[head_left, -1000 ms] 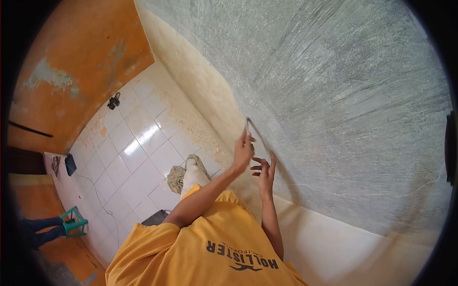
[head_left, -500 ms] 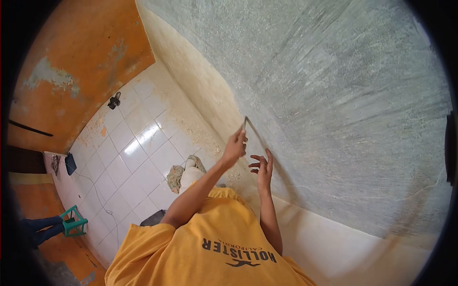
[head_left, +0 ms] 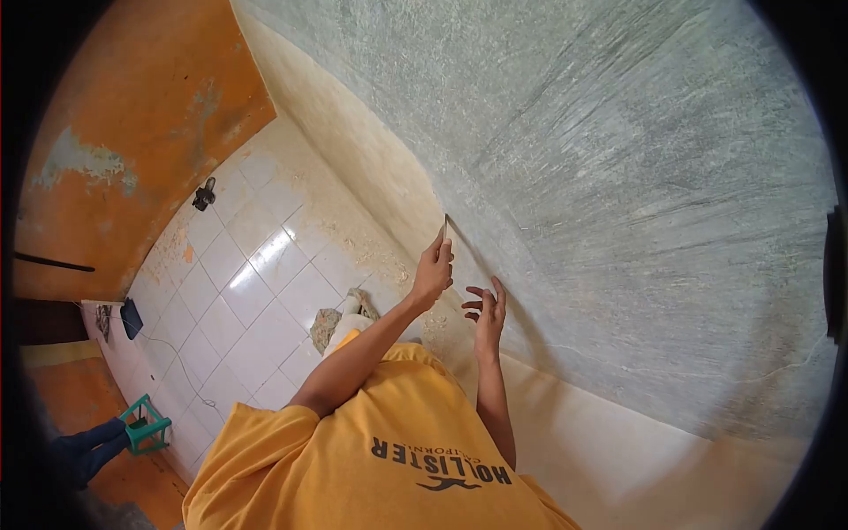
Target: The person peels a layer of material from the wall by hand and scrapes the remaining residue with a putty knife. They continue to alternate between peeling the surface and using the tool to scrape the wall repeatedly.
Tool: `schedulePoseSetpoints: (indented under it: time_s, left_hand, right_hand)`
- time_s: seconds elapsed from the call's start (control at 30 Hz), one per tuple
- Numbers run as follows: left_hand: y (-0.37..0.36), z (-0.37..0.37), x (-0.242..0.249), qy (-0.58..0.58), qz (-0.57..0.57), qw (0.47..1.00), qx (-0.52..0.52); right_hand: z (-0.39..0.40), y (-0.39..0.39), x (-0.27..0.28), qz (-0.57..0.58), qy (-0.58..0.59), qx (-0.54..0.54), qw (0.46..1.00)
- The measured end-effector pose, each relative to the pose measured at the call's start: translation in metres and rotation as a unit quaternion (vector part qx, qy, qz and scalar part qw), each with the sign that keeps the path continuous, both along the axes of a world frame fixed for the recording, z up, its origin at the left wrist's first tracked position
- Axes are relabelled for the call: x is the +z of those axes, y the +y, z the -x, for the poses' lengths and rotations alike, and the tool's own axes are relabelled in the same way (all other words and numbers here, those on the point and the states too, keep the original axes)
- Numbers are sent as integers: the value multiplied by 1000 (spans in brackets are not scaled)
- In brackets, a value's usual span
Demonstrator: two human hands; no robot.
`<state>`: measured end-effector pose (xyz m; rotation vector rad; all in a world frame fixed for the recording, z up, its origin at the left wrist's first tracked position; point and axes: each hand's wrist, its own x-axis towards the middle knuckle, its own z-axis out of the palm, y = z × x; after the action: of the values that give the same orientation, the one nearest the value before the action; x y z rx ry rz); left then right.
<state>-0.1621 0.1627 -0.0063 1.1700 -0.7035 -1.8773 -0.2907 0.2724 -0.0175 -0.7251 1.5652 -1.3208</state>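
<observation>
My left hand (head_left: 432,276) is closed around a scraper (head_left: 446,227), a thin flat tool whose blade tip meets the wall. The tip lies at the boundary between a scraped grey area (head_left: 609,185) and a smooth cream coating (head_left: 353,119). Most of the handle is hidden in my fingers. To the right, my right hand (head_left: 488,314) holds nothing; its fingers are apart, and a fingertip appears to rest against the grey surface.
Flakes of scraped coating (head_left: 349,237) lie on the white tiled floor (head_left: 221,300) along the wall's foot. A dark object (head_left: 204,193) sits by the peeling orange wall (head_left: 150,97). A green stool (head_left: 146,424) stands at lower left, beside another person's legs (head_left: 93,446). A cable (head_left: 181,358) crosses the tiles.
The view has shifted slightly, so the floor items appear a little lower and further left. The scraper's angle has changed slightly in my left hand; my right hand stays almost in place.
</observation>
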Motion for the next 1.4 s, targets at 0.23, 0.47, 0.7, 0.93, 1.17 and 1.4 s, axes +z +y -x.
schedulePoseSetpoints:
  time_s: [0.23,0.47,0.7,0.93,1.17,1.4]
  left_hand:
    - [-21,6,-21,-32,-2,997,70]
    - [16,15,-16,-71,109,992,2]
    - [-20,-30,7,-6,33,999,-35]
    - [14,-77,23,-217,134,957,-140]
    - [61,-133,-13,-301,225,913,-157]
    - [33,-174,1,-235,193,911,-278]
  right_hand:
    - [-2,-1,-6,-6,22,3,1000]
    - [3,-3,-10,-11,27,8,1000]
    - [-8,-30,4,-6,59,67,996]
    - [-53,-35,0,-14,-3,136,991]
    - [-95,-14,-32,1,-139,237,962]
    - [-139,-13,-21,21,-153,110,982]
